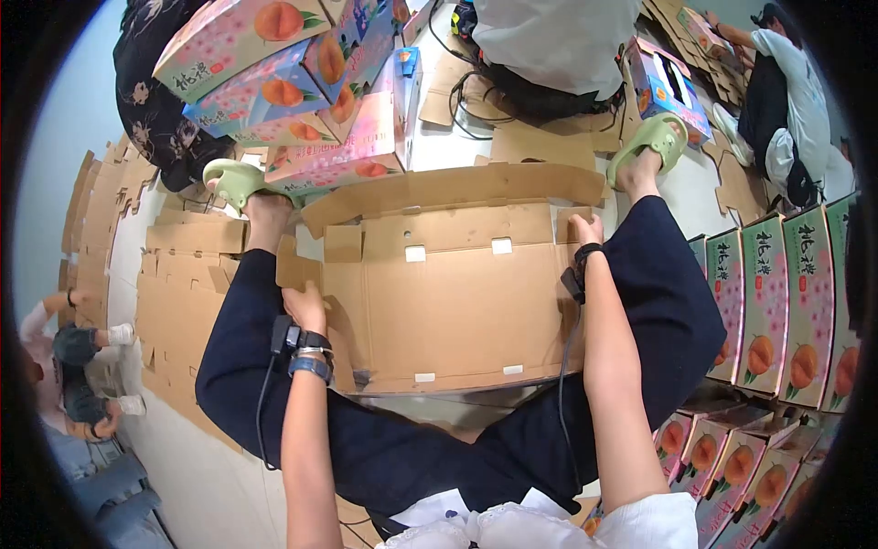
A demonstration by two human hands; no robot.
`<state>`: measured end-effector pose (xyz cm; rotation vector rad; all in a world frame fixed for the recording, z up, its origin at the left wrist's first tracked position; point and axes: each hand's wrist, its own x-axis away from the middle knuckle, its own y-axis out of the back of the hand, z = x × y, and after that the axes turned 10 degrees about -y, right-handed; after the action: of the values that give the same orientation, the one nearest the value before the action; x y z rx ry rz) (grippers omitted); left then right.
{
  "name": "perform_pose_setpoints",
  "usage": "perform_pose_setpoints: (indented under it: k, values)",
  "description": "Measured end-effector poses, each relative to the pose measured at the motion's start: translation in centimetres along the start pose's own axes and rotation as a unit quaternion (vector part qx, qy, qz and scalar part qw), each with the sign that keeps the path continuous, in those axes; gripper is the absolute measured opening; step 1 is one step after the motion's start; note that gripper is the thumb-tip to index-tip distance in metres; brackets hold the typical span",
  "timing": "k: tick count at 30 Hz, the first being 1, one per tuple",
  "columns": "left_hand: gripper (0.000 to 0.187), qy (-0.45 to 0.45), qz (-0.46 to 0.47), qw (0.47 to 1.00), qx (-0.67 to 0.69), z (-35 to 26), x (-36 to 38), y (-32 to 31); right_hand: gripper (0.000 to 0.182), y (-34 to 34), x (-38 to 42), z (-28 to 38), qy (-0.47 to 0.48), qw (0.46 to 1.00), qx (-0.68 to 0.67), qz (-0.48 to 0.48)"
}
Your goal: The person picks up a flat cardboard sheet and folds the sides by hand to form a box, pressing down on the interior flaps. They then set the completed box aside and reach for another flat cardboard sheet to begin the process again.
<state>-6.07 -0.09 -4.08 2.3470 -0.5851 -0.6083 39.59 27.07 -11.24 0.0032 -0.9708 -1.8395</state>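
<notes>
A partly folded cardboard box lies between my legs with its plain brown inside facing up. Its far wall stands raised, and small white tabs show through slots in the base. My left hand is closed on the left side wall, just below a corner flap. On the other side, my right hand grips the top of the right side wall near the far corner. Part of the fingers of both hands is hidden behind the cardboard.
Peach-printed boxes are stacked at the far left, and rows of similar boxes stand on the right. Flat cardboard sheets lie on the left floor. Other people sit or crouch around, one at the upper right. Cables run from my wrists.
</notes>
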Motion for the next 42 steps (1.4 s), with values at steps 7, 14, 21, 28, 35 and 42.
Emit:
perform_pose_setpoints:
  k: [7,14,21,28,35,42]
  values:
    - [0.058,-0.244,-0.102,0.953,-0.146,-13.0,1.6,3.5,0.064,-0.9,-2.5,-1.8,-0.014,0.997,-0.039,0.064]
    - [0.063,-0.248,0.183,0.934,-0.179,-8.6,-6.4,-3.5,0.057,-0.6,1.9,0.9,-0.046,0.996,0.046,-0.063]
    - [0.059,-0.314,0.116,0.868,-0.368,-8.1,-8.1,-7.2,0.049,1.6,3.3,0.6,-0.043,0.994,0.088,-0.057]
    - [0.039,-0.401,0.138,0.836,-0.349,-7.9,-7.0,-7.4,0.051,2.8,3.1,-0.6,-0.019,0.992,0.121,-0.01]
    - [0.023,-0.213,0.213,0.953,0.042,-7.8,-5.5,-5.4,0.046,3.6,4.8,-0.2,0.043,0.99,0.131,-0.043]
    - [0.023,-0.203,0.183,0.958,0.087,-11.4,-5.3,0.7,0.033,3.1,3.2,-1.3,0.185,0.966,-0.161,-0.087]
